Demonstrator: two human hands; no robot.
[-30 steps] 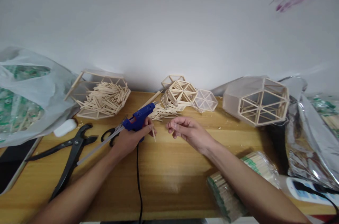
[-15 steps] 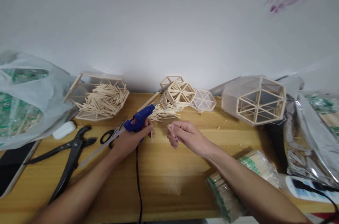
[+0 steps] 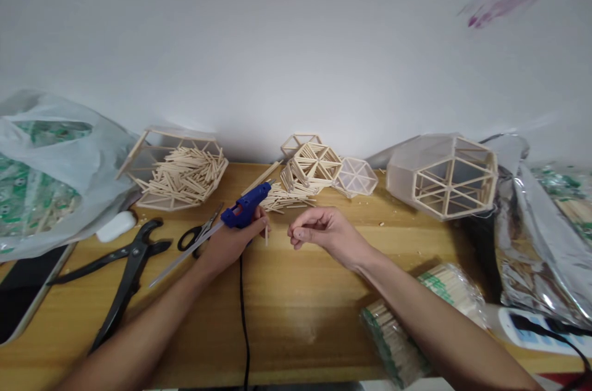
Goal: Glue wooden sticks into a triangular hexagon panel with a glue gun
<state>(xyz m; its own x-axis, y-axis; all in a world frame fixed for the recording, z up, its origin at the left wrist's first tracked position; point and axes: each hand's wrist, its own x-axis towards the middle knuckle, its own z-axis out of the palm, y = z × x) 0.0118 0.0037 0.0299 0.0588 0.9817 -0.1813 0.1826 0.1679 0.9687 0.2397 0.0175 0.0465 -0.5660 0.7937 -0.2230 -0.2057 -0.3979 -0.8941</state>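
My left hand (image 3: 235, 240) is closed around a blue hot glue gun (image 3: 245, 206), whose clear glue stick (image 3: 185, 255) sticks out of the back. A short wooden stick (image 3: 266, 235) also points down from the fingers of that hand. To its right, my right hand (image 3: 324, 234) is raised over the table with thumb and fingertips pinched together. Whatever may be between those fingertips is too small to make out. Beyond both hands lie a pile of loose sticks (image 3: 287, 197) and a stack of hexagonal stick frames (image 3: 317, 163).
Left are a covered frame filled with sticks (image 3: 185, 178), scissors (image 3: 198, 234), black pliers (image 3: 132, 255), a phone (image 3: 28, 292) and a plastic bag (image 3: 92, 150). Right are a large hexagonal frame (image 3: 444, 178), bagged sticks (image 3: 398, 341) and a power strip (image 3: 531, 329). The gun's cord (image 3: 243, 323) runs frontward.
My right hand has turned slightly, its fingers now more curled at the tips. My left hand has barely moved with the glue gun. The view has shifted a little.
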